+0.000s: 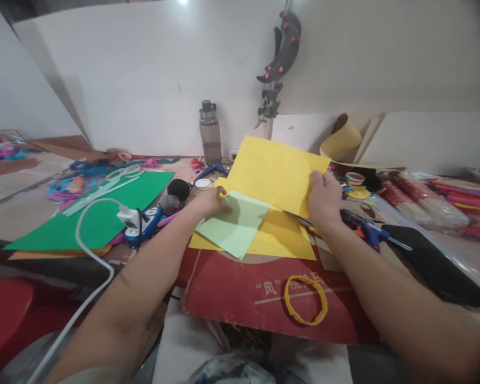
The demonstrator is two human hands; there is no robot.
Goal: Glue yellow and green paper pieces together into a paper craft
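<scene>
A sheet of yellow paper (278, 173) is held up and tilted between my two hands. My left hand (213, 201) pinches its lower left corner, fingers over the edge of a light green sheet (236, 224). My right hand (325, 201) grips the sheet's right side, thumb in front. More yellow paper (282, 240) lies beneath the green sheet. A dark pointed blade (298, 217) shows beside my right wrist; its other end is hidden. On the red cardboard (228, 290) in front lies a yellow ring (287, 301).
Green sheets (104, 213) and a white plug with its cord (130, 217) are at left. A water bottle (210, 133) stands behind. A blue glue gun (370, 232) and a black phone-like slab (436, 261) lie right. Packed craft sticks (424, 200) sit farther right.
</scene>
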